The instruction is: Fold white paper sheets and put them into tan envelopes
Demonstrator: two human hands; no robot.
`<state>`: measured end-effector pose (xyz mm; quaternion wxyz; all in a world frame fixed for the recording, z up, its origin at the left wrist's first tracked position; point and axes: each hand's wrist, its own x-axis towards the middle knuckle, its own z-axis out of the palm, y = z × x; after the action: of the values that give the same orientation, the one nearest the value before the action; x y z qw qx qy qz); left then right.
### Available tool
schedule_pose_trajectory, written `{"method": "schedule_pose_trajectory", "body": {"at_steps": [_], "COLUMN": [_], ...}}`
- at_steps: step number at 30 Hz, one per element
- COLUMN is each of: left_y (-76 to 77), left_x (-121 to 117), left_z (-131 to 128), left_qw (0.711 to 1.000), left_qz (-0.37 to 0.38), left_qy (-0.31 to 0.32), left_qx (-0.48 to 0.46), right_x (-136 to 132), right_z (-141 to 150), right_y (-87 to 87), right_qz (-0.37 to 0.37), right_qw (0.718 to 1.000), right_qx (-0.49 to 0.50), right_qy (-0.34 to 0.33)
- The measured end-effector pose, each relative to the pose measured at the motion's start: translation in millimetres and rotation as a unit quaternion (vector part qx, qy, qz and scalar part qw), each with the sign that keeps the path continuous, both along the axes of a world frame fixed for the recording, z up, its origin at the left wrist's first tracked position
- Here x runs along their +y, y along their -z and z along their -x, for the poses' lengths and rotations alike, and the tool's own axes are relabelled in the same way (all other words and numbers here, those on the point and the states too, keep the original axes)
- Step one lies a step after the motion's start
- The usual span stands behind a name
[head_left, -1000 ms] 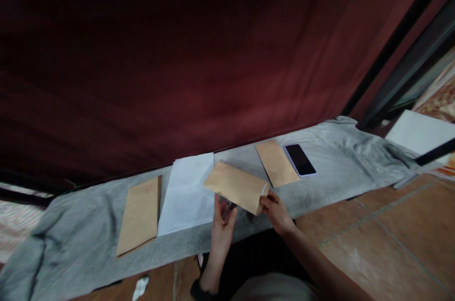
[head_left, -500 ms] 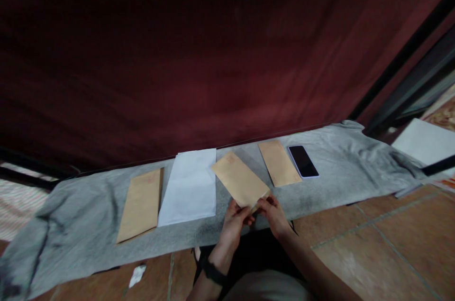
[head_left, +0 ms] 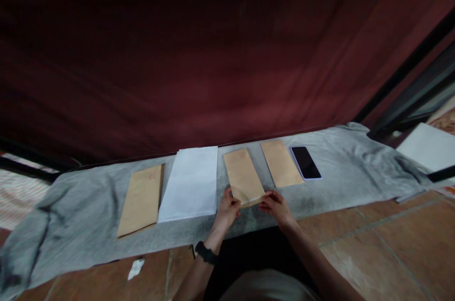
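Observation:
A brown paper envelope [head_left: 244, 175] is held by its near end, with its flap end toward me and a pale strip showing along that edge. My left hand [head_left: 228, 207] grips its near left corner, fingers closed. On the near right corner, my right hand [head_left: 276, 205] pinches the edge. Just left of it lie white paper sheets [head_left: 190, 185] on the grey cloth. To the right lies another brown envelope [head_left: 282, 163], flat. Further left is a stack of brown envelopes [head_left: 141, 200].
A phone [head_left: 306, 162] lies right of the envelopes. Grey cloth [head_left: 344, 168] covers the long narrow bench, with a dark red surface [head_left: 213, 78] rising behind it. A crumpled white scrap [head_left: 136, 269] is on the tiled floor [head_left: 377, 239].
The held envelope has turned straighter and now lies closer to the cloth. My hands have moved apart, from close together at one end to its two near corners.

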<state>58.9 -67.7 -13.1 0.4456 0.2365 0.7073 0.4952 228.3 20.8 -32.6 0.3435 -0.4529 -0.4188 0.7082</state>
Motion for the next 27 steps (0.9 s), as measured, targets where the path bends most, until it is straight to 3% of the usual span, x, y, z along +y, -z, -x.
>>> {"method": "schedule_pose_trajectory", "body": {"at_steps": [3, 5, 8, 12, 16, 20, 23, 27], "left_y": [3.8, 4.5, 5.6, 6.3, -1.7, -10.9, -10.2, -3.9], "left_x": [-3, -4, -5, -8, -16, -14, -4, 4], "left_z": [0, 0, 0, -3, -14, -26, -26, -17], "left_qw": [0.999, 0.997, 0.988, 0.950, 0.861, 0.758, 0.720, 0.706], "left_qz": [0.019, 0.030, 0.027, 0.052, 0.080, 0.021, -0.048, -0.090], "left_qy": [0.008, 0.023, 0.036, 0.057, 0.077, 0.142, 0.242, 0.316], "left_qx": [0.029, 0.061, 0.145, 0.303, 0.497, 0.636, 0.648, 0.628], "right_x": [2, 3, 3, -3, -10, -11, -10, -11], "right_z": [-7, -11, -13, -8, -6, -9, -10, -11], "right_y": [3.2, 3.1, 1.8, 4.6, 11.0, 15.5, 18.0, 20.4], "right_qz": [-0.040, -0.146, -0.353, -0.496, -0.552, -0.572, -0.580, -0.585], "right_qw": [0.998, 0.982, 0.907, 0.820, 0.751, 0.723, 0.718, 0.713], "right_qx": [-0.043, -0.116, -0.221, -0.236, -0.287, -0.311, -0.315, -0.316], "right_qy": [0.007, -0.002, -0.065, -0.160, -0.222, -0.231, -0.221, -0.221]}}
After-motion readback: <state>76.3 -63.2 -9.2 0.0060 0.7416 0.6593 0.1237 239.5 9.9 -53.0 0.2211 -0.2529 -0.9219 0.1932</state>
